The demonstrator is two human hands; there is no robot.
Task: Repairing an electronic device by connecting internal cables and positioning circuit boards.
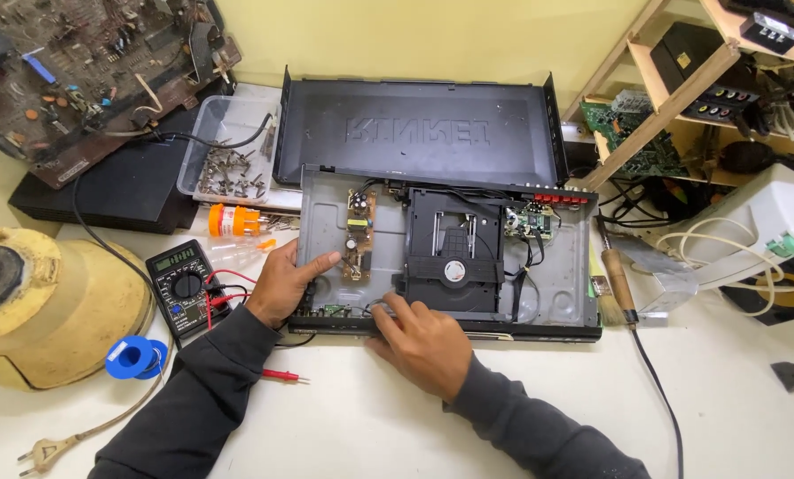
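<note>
An opened disc player chassis [556, 284] lies on the white bench, showing a black disc drive [454, 253], a small brown power board [359, 232] and a green board [530, 222]. My left hand [283, 286] grips the chassis's left edge, thumb reaching inside toward the power board. My right hand [423, 341] rests on the front panel [547, 333], fingers curled over the front edge near the drive. The removed black metal cover [419, 133] stands tilted just behind the chassis.
A black multimeter [182, 288] with red leads lies left of the chassis, a red probe [283, 377] near the bench front. A clear tray of screws [224, 151], an orange bottle [234, 220], a blue solder spool [133, 357], a wooden-handled soldering iron [618, 279] and shelves at right.
</note>
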